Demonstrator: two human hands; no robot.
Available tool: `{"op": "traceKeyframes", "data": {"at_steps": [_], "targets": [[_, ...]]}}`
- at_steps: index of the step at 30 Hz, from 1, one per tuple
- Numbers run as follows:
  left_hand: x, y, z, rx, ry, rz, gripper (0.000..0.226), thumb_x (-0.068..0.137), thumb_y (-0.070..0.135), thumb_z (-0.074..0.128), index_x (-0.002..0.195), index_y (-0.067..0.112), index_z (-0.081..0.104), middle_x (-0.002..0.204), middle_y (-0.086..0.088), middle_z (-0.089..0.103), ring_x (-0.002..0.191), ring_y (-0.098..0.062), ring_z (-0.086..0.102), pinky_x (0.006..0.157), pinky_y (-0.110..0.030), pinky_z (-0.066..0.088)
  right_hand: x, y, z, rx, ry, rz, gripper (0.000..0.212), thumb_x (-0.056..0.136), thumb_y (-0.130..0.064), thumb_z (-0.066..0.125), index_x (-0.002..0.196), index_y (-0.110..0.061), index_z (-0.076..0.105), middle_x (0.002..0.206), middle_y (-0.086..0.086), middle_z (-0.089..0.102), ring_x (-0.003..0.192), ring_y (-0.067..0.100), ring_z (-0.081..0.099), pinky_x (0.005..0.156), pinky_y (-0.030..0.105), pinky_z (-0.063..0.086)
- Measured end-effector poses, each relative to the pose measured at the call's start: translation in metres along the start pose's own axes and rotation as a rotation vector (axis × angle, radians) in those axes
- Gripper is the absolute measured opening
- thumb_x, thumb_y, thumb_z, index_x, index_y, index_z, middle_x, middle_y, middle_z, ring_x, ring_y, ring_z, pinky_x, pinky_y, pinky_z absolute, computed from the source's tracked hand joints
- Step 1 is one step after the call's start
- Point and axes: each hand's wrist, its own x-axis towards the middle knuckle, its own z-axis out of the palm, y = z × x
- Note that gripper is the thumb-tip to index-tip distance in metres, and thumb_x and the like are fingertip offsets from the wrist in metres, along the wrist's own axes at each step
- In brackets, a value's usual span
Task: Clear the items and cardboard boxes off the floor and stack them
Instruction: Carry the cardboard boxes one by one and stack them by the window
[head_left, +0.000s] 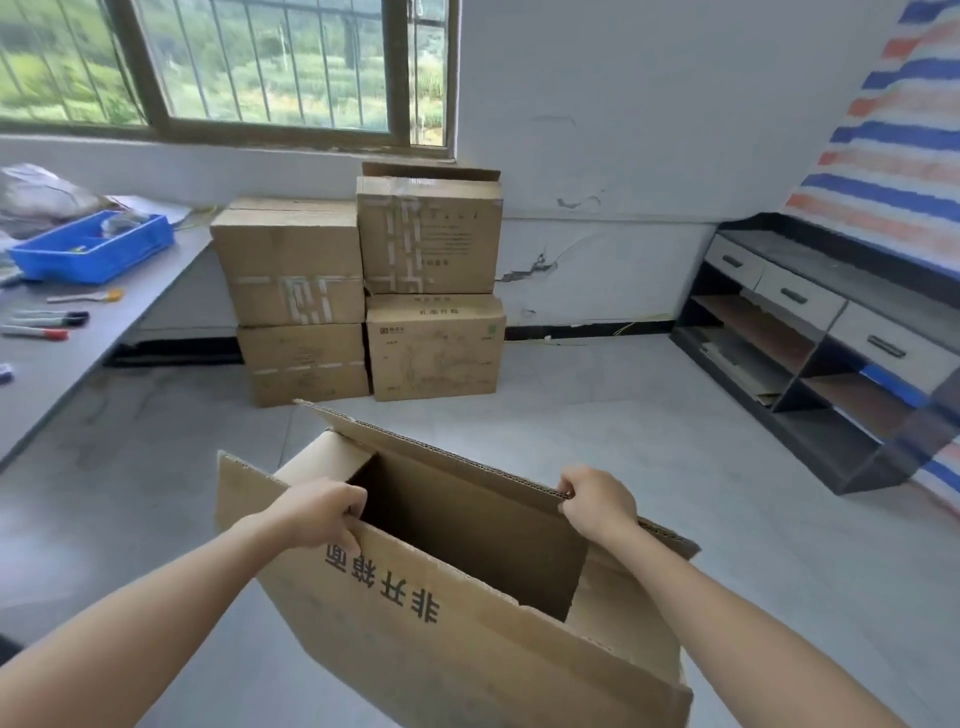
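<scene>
I hold an open, empty cardboard box (457, 644) with black printed characters in front of me, above the grey floor. My left hand (319, 512) grips the rim of its near wall. My right hand (597, 501) pinches the edge of its far flap. Against the wall under the window stands a stack of closed cardboard boxes (358, 291), two columns of two, with a flattened piece of cardboard (431, 170) on the right column's top.
A grey table (78, 353) on the left carries a blue plastic tray (91, 247), markers (47, 325) and a plastic bag (41, 192). A dark shelf unit with drawers (821, 353) lines the right wall under a striped tarp (893, 130).
</scene>
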Motion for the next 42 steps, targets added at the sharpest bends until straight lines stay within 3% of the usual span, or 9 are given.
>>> {"op": "traceKeyframes", "data": {"at_steps": [14,17,21,25,29,33,36,40,42], "targets": [[0.182,-0.032,-0.03,-0.061,-0.035,-0.066,0.037,0.086,0.037,0.063,0.064,0.03,0.035,0.073,0.014,0.046,0.076,-0.011,0.046,0.053,-0.019,0.031,0.225,-0.024,-0.012,-0.073,0.008,-0.274,0.025,0.085,0.001,0.044,0.098,-0.015,0.058,0.079,-0.006,0.041,0.095,0.022,0.045,0.067,0.027,0.03],[0.24,-0.05,-0.044,-0.09,-0.042,-0.062,0.023,0.083,0.037,0.066,0.078,0.028,0.045,0.084,0.012,0.048,0.081,-0.01,0.046,0.055,-0.018,0.032,0.274,-0.035,-0.015,-0.095,-0.016,-0.273,0.024,0.083,0.004,0.042,0.087,-0.019,0.047,0.073,-0.007,0.035,0.088,0.021,0.04,0.067,0.026,0.031],[0.333,-0.057,-0.086,-0.126,-0.007,-0.013,0.02,0.08,0.038,0.068,0.09,0.025,0.057,0.085,0.013,0.049,0.084,-0.01,0.047,0.056,-0.019,0.033,0.358,-0.033,-0.039,-0.124,-0.015,-0.192,0.026,0.081,0.006,0.039,0.085,-0.02,0.044,0.084,-0.005,0.044,0.102,0.023,0.046,0.067,0.027,0.03],[0.405,-0.059,-0.118,-0.088,0.016,0.08,0.029,0.083,0.036,0.066,0.065,0.029,0.044,0.076,0.012,0.051,0.082,-0.013,0.048,0.061,-0.019,0.032,0.419,-0.023,-0.057,-0.135,0.073,-0.108,0.029,0.08,0.006,0.04,0.093,-0.016,0.054,0.086,-0.004,0.043,0.105,0.024,0.046,0.068,0.028,0.031],[0.47,-0.051,-0.137,-0.021,0.049,0.15,0.016,0.087,0.039,0.06,0.082,0.026,0.053,0.089,0.012,0.05,0.092,-0.012,0.048,0.077,-0.026,0.029,0.474,-0.004,-0.071,-0.166,0.169,-0.102,0.03,0.083,0.004,0.041,0.101,-0.012,0.058,0.081,-0.004,0.039,0.101,0.025,0.048,0.066,0.028,0.031],[0.541,-0.036,-0.173,-0.041,0.116,0.15,0.019,0.086,0.038,0.061,0.081,0.024,0.049,0.087,0.01,0.05,0.085,-0.01,0.041,0.073,-0.026,0.029,0.548,0.017,-0.092,-0.159,0.205,-0.102,0.026,0.082,0.004,0.041,0.093,-0.014,0.057,0.084,-0.004,0.043,0.099,0.023,0.049,0.066,0.027,0.031],[0.595,-0.03,-0.202,-0.063,0.166,0.108,0.017,0.083,0.038,0.064,0.083,0.024,0.055,0.084,0.01,0.051,0.082,-0.012,0.042,0.062,-0.011,0.022,0.618,0.028,-0.108,-0.151,0.212,-0.13,0.024,0.082,0.003,0.042,0.086,-0.02,0.049,0.084,-0.005,0.042,0.103,0.021,0.048,0.067,0.027,0.029],[0.662,-0.025,-0.242,-0.08,0.218,0.04,0.017,0.081,0.038,0.065,0.086,0.023,0.059,0.084,0.009,0.053,0.086,-0.018,0.05,0.058,-0.009,0.02,0.708,0.036,-0.132,-0.155,0.233,-0.169,0.026,0.083,0.001,0.045,0.099,-0.015,0.06,0.1,0.002,0.055,0.109,0.023,0.048,0.07,0.028,0.032],[0.688,-0.023,-0.262,-0.071,0.241,0.006,0.025,0.082,0.039,0.064,0.095,0.018,0.063,0.086,0.009,0.051,0.096,-0.019,0.054,0.06,-0.011,0.024,0.746,0.038,-0.147,-0.151,0.237,-0.202,0.027,0.083,0.001,0.045,0.1,-0.013,0.06,0.092,0.001,0.052,0.107,0.024,0.049,0.071,0.029,0.033]]}}
